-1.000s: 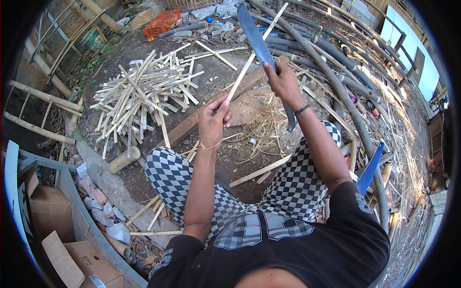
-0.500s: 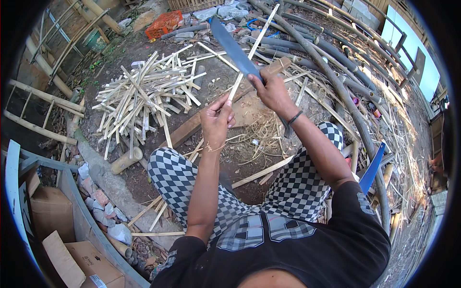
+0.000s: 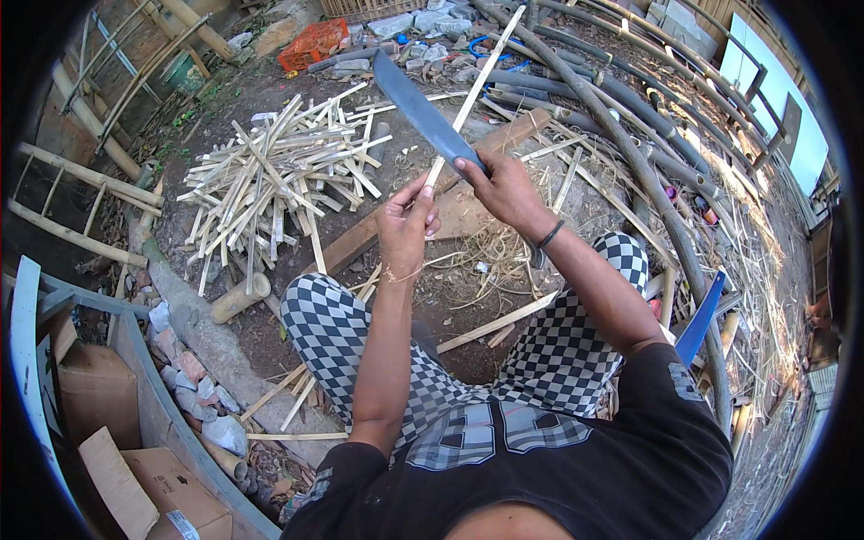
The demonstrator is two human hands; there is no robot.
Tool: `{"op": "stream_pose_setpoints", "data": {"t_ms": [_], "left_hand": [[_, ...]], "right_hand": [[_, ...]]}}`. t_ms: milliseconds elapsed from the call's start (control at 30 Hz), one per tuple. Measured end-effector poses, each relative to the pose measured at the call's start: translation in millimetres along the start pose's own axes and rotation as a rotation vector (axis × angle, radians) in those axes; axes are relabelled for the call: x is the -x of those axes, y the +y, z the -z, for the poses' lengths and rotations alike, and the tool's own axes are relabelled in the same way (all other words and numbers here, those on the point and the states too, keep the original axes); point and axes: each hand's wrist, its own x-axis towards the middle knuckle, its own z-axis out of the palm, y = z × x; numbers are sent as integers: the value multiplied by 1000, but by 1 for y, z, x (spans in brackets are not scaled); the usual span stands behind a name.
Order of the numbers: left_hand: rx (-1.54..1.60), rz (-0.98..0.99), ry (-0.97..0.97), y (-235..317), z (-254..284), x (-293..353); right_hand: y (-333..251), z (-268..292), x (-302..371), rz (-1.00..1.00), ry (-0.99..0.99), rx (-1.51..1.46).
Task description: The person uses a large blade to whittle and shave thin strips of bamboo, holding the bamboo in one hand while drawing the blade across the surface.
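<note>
My left hand [image 3: 408,220] is closed around the lower end of a long pale bamboo strip [image 3: 481,85], which slants up and away to the right. In my right hand [image 3: 511,192] is a machete [image 3: 421,112], gripped with the thumb along the blade's base. Its broad grey blade points up and left, crossing the strip just beyond my left hand. The handle is mostly hidden by my right hand. Under both hands a wooden plank [image 3: 351,245] lies across the ground, with thin shavings [image 3: 495,261] heaped beside it.
A large pile of cut bamboo strips [image 3: 270,180] lies ahead on the left. Long bamboo poles [image 3: 621,135] stretch along the right. A blue-bladed saw [image 3: 700,319] stands by my right elbow. Cardboard boxes [image 3: 99,387] sit at the lower left, and an orange crate [image 3: 312,45] at the back.
The machete has slid down the strip toward my left hand, its tip swinging lower and to the left. My right hand came slightly nearer. The left hand keeps its hold, almost unmoved.
</note>
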Motion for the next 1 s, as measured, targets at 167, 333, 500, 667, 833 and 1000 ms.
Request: {"op": "stream_pose_setpoints", "data": {"t_ms": [167, 333, 500, 667, 833, 1000], "left_hand": [[7, -12, 22, -5, 1, -2], [158, -44, 28, -2, 0, -5], [80, -78, 106, -8, 1, -5], [121, -73, 164, -12, -3, -6], [154, -54, 260, -14, 3, -6], [187, -25, 145, -16, 0, -8]], "right_hand": [[-4, -12, 11, 1, -5, -61], [-6, -9, 8, 42, -40, -57], [-4, -24, 19, 64, -65, -9], [-13, -17, 15, -1, -85, -44], [-12, -27, 28, 180, -145, -69], [-7, -30, 26, 127, -130, -14]]}}
